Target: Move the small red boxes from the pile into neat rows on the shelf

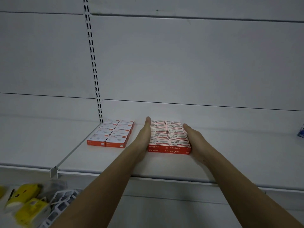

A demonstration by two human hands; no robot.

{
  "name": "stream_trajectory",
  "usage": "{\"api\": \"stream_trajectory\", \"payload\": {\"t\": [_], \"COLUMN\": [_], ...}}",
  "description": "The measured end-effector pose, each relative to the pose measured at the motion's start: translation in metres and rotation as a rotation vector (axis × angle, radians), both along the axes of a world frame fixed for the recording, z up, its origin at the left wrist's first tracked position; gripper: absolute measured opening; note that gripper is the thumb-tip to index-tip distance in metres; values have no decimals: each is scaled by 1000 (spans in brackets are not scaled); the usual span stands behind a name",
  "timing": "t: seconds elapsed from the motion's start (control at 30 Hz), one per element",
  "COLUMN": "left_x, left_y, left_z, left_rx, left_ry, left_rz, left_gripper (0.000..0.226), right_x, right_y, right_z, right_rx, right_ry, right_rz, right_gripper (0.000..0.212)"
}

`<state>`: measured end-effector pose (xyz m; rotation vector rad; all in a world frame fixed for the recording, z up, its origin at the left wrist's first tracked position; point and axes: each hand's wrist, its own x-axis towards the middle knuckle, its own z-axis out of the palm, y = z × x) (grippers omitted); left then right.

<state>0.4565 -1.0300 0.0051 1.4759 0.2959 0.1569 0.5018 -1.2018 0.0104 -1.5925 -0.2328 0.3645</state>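
On the white metal shelf (pixel 238 153) a block of small red cardboard boxes with white printed tops (pixel 169 137) sits near the middle, two columns wide, several rows deep and two layers high, its long axis running from the shelf's front edge back toward the white rear panel. The left hand (pixel 144 137) lies flat against the block's left flank, fingers straight and together, fingertips reaching about as far as the back row. The right hand (pixel 193 139) mirrors it on the right flank, palm turned inward, fingers extended and not curled around anything. Neither hand grips a box; both press the sides like bookends (a squaring-up, by the look of it).

The block lies directly between the palms, so any further squeeze acts across its short axis and closes gaps between the two columns. Both hands seem equally near.

To the left, well apart from the left hand, a second group of orange-red boxes with white lids (pixel 111 134) stands in two columns beside the slotted upright (pixel 93 63). No loose pile is visible here, so I judge this batch nearly settled.
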Motion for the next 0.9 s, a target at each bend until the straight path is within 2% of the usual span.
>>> {"api": "stream_trajectory", "payload": {"t": [0.13,0.27,0.33,0.37,0.5,0.6,0.7,0.77,0.9], "left_x": [7,19,25,26,42,54,63,67,77], "left_y": [0,9,13,14,22,27,27,29,35], "left_z": [-5,-7,-5,-2,7,10,6,-3,-14], "left_rx": [33,-31,-20,-19,-56,-123,-173,-163,-161], "left_ry": [8,60,32,20,36,81,107,119,102], "left_rz": [-20,-66,-3,26,61,38,-25,-28,-50], "left_gripper": [41,46,30,31,35,54,65,64,57], "right_x": [5,16,25,30,51,62,69,70,77], "right_y": [9,3,2,2,8,14,18,19,18], "right_z": [-6,-10,-6,-4,4,9,9,2,-7], "right_rx": [16,29,-10,-26,-51,-72,-40,-41,-48], "right_ry": [23,53,36,27,53,30,111,130,145], "right_rz": [-16,30,23,4,-31,-48,-10,2,12], "right_gripper": [33,38,39,38,36,40,45,53,53]}}
